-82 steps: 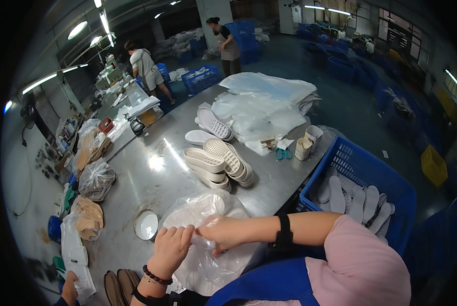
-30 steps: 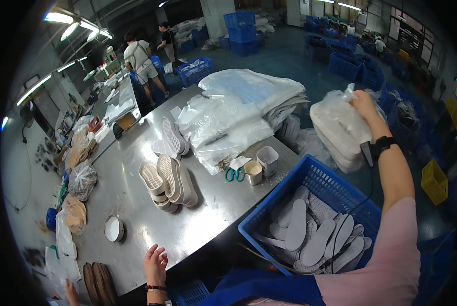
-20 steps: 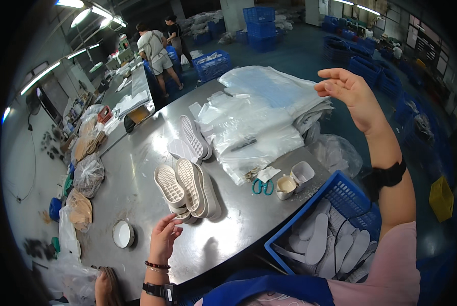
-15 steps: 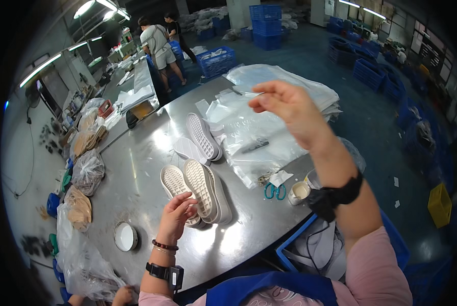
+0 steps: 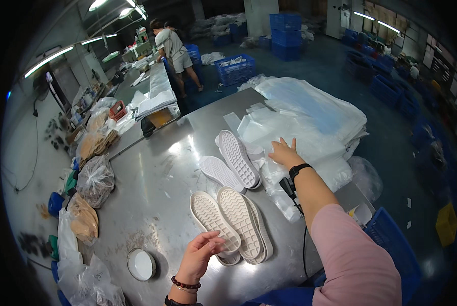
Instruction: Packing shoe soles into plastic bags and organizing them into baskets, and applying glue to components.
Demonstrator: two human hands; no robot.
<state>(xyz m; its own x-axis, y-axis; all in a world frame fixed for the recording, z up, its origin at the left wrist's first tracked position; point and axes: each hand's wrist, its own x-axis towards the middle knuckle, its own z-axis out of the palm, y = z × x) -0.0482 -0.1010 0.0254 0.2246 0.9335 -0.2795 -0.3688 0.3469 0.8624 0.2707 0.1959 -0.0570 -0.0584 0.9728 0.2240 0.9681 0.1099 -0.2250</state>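
Clear plastic bags (image 5: 310, 115) lie stacked under the right hand (image 5: 288, 155), its fingers spread wide and empty — contact is unclear. Cream shoe soles (image 5: 241, 219) sit just beyond the left hand's (image 5: 196, 257) loosely curled, empty fingers. White soles (image 5: 236, 158) lie left of the right fingers — all on a metal bench (image 5: 162, 204).

short pink sleeve (image 5: 358, 250), black wrist straps (image 5: 301, 170), thin black cable (image 5: 305, 250), dark beaded bracelet (image 5: 185, 284); blue cloth (image 5: 284, 297), perhaps an apron.

A metal table (image 5: 162, 219) carries soles (image 5: 240, 224), plastic bags (image 5: 302, 109) and a bowl (image 5: 141, 264)
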